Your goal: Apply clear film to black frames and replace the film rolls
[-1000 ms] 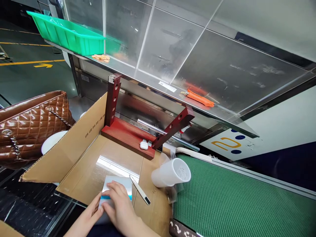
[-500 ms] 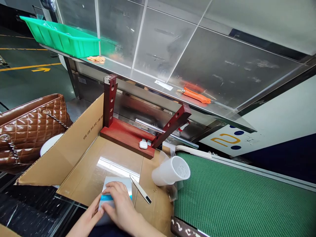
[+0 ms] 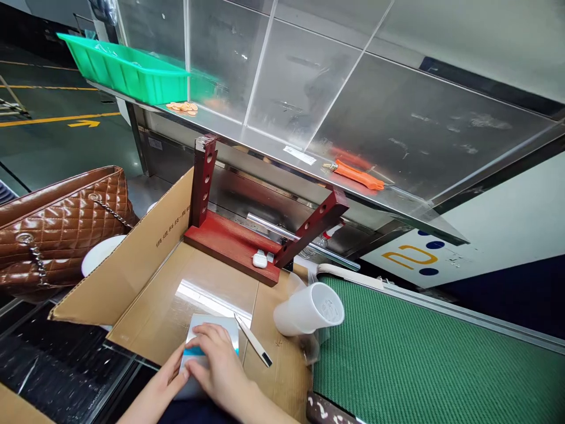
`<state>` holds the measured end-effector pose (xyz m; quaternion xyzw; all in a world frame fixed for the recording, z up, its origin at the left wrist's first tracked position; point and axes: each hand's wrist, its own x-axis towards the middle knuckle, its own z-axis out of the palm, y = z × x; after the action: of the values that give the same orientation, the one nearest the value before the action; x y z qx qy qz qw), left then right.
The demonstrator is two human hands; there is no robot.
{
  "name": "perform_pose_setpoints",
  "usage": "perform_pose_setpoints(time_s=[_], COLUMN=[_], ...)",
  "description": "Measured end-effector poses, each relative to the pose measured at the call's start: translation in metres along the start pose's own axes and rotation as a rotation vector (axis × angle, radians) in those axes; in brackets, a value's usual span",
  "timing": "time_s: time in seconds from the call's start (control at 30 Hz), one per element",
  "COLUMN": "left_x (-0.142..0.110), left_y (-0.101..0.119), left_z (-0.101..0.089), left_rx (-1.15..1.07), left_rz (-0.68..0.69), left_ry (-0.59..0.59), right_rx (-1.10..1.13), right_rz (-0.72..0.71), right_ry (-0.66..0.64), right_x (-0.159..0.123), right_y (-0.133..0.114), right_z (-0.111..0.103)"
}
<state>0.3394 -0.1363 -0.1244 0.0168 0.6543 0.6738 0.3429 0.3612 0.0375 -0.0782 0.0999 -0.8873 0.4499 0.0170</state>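
At the front of the cardboard sheet (image 3: 152,306), a silvery-grey rectangular piece with a blue band (image 3: 200,321) lies between my hands. My left hand (image 3: 170,377) grips its left edge, thumb toward the front. Across its top rests my right hand (image 3: 218,359), fingers curved over the blue band and thumb close to the left hand's fingertips. Much of the piece is hidden under the right hand. Just right of it lies a slim white tool with a pointed tip and a dark end (image 3: 252,340), touched by neither hand.
A white hollow roll (image 3: 291,312) lies beside the green conveyor belt (image 3: 419,347). Behind stands a red wooden stand (image 3: 229,247) bearing a small white case (image 3: 259,259). The metal shelf holds a green bin (image 3: 128,73) and an orange-handled tool (image 3: 357,175). Left is a brown quilted bag (image 3: 66,229).
The whole scene has shifted slightly to the right in view. My hands keep almost the same grip on the silvery-grey piece.
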Motion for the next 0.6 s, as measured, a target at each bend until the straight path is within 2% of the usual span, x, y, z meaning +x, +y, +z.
perform_pose_setpoints(time_s=[0.2,0.47,0.6], left_x=[0.000,0.000,0.000], left_y=[0.008,0.006,0.004], left_z=[0.004,0.008,0.009], left_rx=[-0.013,-0.042,-0.077], left_rz=[-0.004,-0.006,-0.009], left_ry=[0.020,0.063,0.071], right_rx=[-0.012,-0.129,-0.101], right_rz=[0.045,0.002,0.072], right_ry=[-0.016,-0.107,-0.089], right_x=[0.005,0.020,0.026], right_y=[-0.004,-0.004,-0.005], right_z=[-0.004,-0.016,-0.014])
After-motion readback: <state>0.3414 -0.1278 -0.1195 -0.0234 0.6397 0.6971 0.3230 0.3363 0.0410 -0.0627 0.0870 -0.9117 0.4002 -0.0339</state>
